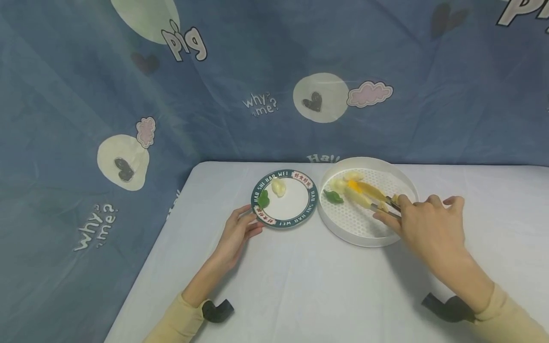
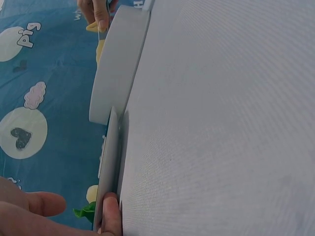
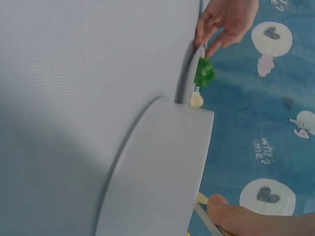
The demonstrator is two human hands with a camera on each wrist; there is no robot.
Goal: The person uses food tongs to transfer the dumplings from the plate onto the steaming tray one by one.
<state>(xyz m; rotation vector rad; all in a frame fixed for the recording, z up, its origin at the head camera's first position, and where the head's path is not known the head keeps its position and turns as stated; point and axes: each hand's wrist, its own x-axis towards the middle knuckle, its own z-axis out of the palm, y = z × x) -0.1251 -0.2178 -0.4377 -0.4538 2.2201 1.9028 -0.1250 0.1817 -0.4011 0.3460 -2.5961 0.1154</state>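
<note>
- The right hand [image 1: 431,228] reaches over the tray's right edge, its grip pinching metal tongs [image 1: 381,208], yellow toward their tips; loosened fingers could let the tool twist.
- The left hand [image 1: 238,233] pinches the near-left rim of the plate [image 1: 291,207], a finger tucked beneath; if that finger lifts, the plate may tip and slide its green leaf [image 1: 263,199] and pale clove-like piece [image 1: 278,187].
- The plate sits on the tabletop [image 1: 317,290] right beside the round white tray [image 1: 364,240]; a knock against one could shift the other.
- Inside the tray, an orange-yellow piece [image 1: 353,186] lies at the tongs' tips, whether clamped cannot be told; an off-centre squeeze may shoot it away.
- Pale pieces [image 1: 337,185] and a dark-green piece [image 1: 333,196] crowd close, so the tips might snag them.
</note>
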